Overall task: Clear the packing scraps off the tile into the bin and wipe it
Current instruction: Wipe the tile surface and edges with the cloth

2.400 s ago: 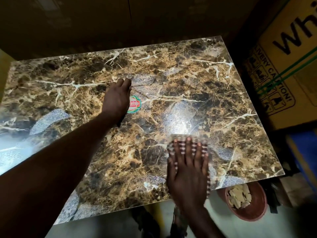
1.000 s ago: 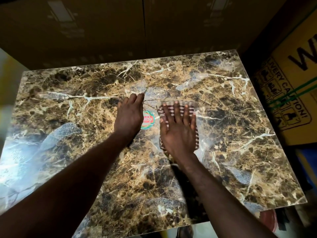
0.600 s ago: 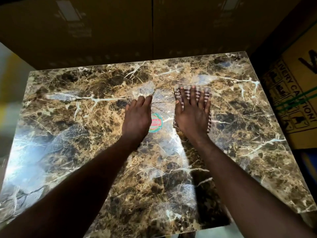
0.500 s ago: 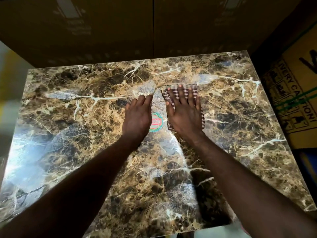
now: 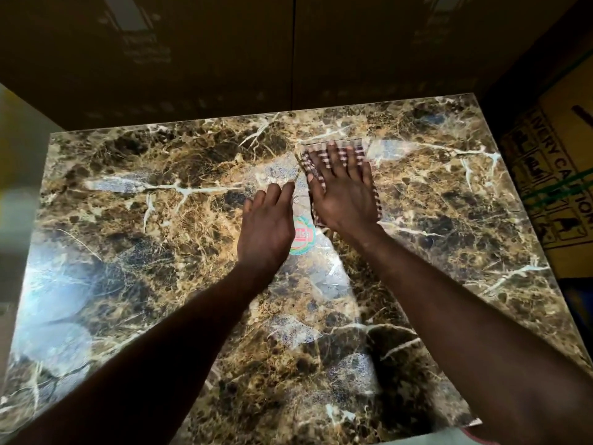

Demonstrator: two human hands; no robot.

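A large glossy brown marble-patterned tile [image 5: 160,220] fills the view. My left hand [image 5: 266,224] lies flat on it near the middle, fingers straight, beside a round red and green sticker [image 5: 304,236]. Just to the right, my right hand [image 5: 343,191] presses a folded red-and-white checked cloth [image 5: 373,191] flat onto the tile with spread fingers. The cloth shows around the fingertips and along the right side of the hand. No scraps lie on the visible tile surface. The bin is almost out of frame; only a sliver of red rim [image 5: 475,434] shows at the bottom right.
A yellow-brown cardboard box [image 5: 555,175] with printed caution marks and green straps stands close to the tile's right edge. Dark brown cartons [image 5: 288,53] rise behind the far edge. A pale wall [image 5: 19,149] is at the left.
My right hand has slid the cloth from the tile's near right edge up to the far middle, now a little farther from me. My left hand stays by the sticker. The view tilted up, hiding the bin.
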